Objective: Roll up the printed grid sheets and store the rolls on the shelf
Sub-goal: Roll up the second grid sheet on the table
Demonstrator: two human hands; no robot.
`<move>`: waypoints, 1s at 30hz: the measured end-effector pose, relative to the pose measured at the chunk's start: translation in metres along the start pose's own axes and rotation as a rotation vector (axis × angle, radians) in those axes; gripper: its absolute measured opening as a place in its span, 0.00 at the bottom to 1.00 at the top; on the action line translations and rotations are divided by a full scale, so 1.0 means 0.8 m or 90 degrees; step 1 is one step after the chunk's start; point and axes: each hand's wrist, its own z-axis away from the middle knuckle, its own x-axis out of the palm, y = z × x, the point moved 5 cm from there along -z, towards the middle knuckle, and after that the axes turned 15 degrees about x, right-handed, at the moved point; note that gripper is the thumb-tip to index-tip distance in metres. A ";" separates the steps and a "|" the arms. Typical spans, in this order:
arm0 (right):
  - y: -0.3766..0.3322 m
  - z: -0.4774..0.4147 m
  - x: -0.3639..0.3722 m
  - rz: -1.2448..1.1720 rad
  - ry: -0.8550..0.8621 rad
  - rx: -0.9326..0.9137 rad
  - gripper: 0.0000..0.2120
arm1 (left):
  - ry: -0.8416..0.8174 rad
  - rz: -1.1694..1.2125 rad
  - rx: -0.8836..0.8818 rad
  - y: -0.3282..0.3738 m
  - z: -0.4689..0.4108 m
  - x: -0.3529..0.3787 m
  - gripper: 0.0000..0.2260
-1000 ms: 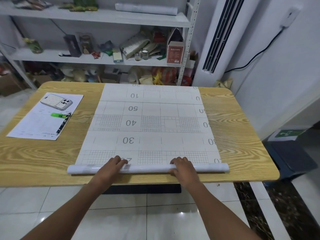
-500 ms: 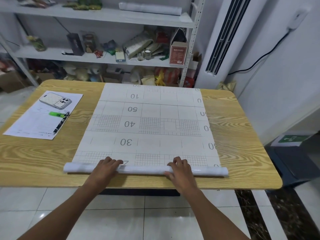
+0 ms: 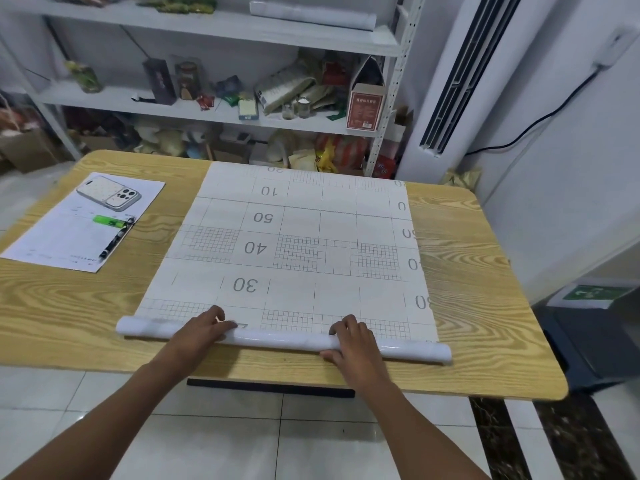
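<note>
A white printed grid sheet (image 3: 301, 237) with numbers 10 to 50 lies flat across the wooden table (image 3: 478, 292). Its near end is wound into a thin roll (image 3: 284, 339) along the front edge. My left hand (image 3: 199, 332) lies over the roll's left part, fingers curled across it. My right hand (image 3: 353, 344) clasps the roll right of the middle, thumb underneath. Another finished white roll (image 3: 311, 13) rests on the top board of the shelf (image 3: 221, 29) behind the table.
At the table's left lie a paper form (image 3: 62, 237), a phone (image 3: 109, 194), a green lighter (image 3: 107, 221) and a pen (image 3: 114, 242). The shelf's lower boards are crowded with boxes and jars. A tall air conditioner (image 3: 460, 81) stands at the right.
Both hands have turned the roll slightly further away over the sheet, covering a little more of the lowest grid row. The camera has shifted a bit.
</note>
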 end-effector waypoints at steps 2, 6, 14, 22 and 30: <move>0.000 -0.001 -0.001 0.001 -0.006 0.005 0.17 | 0.009 -0.006 0.025 0.000 -0.002 -0.001 0.15; 0.000 -0.004 -0.002 0.016 -0.011 0.027 0.18 | -0.004 -0.049 0.077 -0.004 -0.001 0.010 0.29; -0.006 -0.016 -0.008 0.050 -0.022 0.044 0.18 | 0.016 -0.134 0.080 0.000 -0.013 0.001 0.36; -0.007 -0.018 -0.002 0.043 -0.021 0.051 0.16 | 0.032 -0.103 0.095 -0.003 -0.019 -0.003 0.32; -0.010 -0.013 -0.004 -0.014 -0.005 0.073 0.14 | -0.006 -0.096 0.123 -0.001 -0.019 -0.011 0.30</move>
